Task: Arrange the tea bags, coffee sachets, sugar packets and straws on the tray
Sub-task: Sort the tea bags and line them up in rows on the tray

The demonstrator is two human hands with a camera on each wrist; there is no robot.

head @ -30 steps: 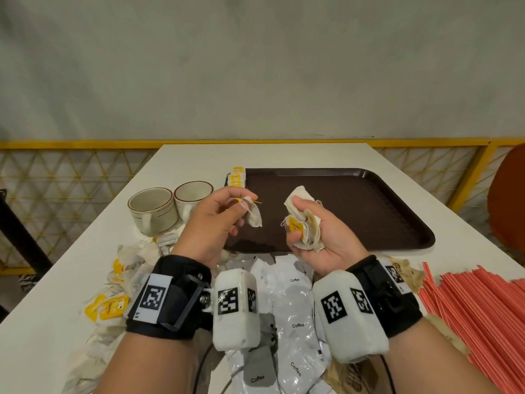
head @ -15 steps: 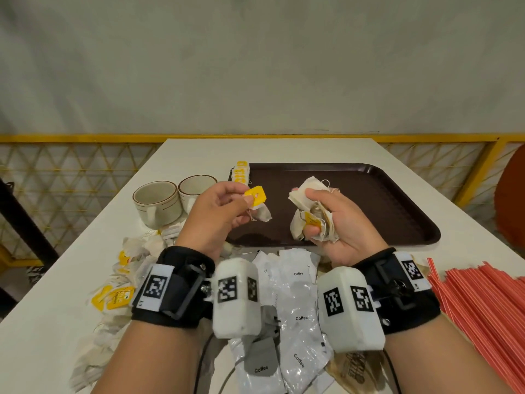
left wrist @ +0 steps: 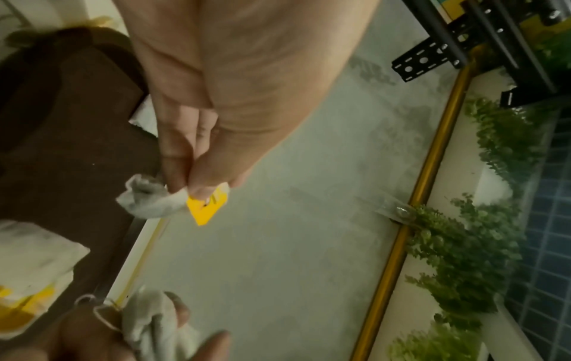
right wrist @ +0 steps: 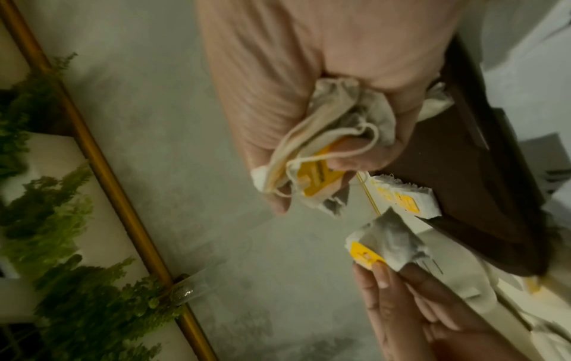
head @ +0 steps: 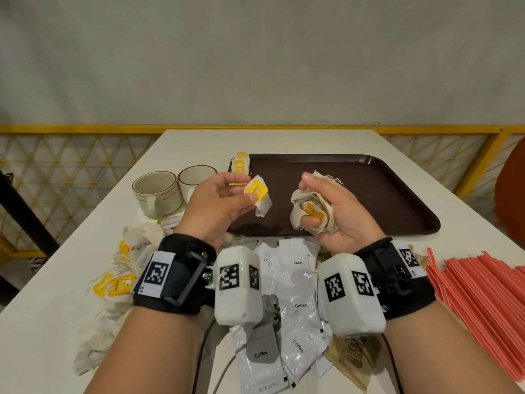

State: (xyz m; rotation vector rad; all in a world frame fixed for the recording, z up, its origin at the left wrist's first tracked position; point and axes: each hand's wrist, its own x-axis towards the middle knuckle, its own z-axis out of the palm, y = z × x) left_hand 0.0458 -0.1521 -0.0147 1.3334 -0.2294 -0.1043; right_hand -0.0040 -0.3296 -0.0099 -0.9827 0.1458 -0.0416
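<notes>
1. While both hands are raised over the near edge of the tray, the left hand pinches a single tea bag between thumb and fingertips; its yellow tag faces the head camera at centre frame.
2. In the left wrist view the same tea bag hangs below the pinching fingers, left of centre, with the tag jutting to the right.
3. The right hand has its fingers curled round a crumpled bunch of tea bags, just right of centre; one yellow tag shows inside the bunch.
4. In the right wrist view, strings loop round the bunch, upper centre. The single tea bag appears at lower right, apart from the bunch.
5. The two hands are near each other but not touching.
6. A small stack of tea bags stands at the tray's far left corner, above the left hand in frame. The rest of the visible tray surface is bare.
7. Loose tea bags lie heaped on the white table at lower left.
8. White coffee sachets lie at lower centre, between the forearms.
9. Brown sugar packets show partly under the right wrist, lower right of centre.
10. Red straws lie piled at the right edge.
11. Two cups stand left of the tray, touching each other.
</notes>
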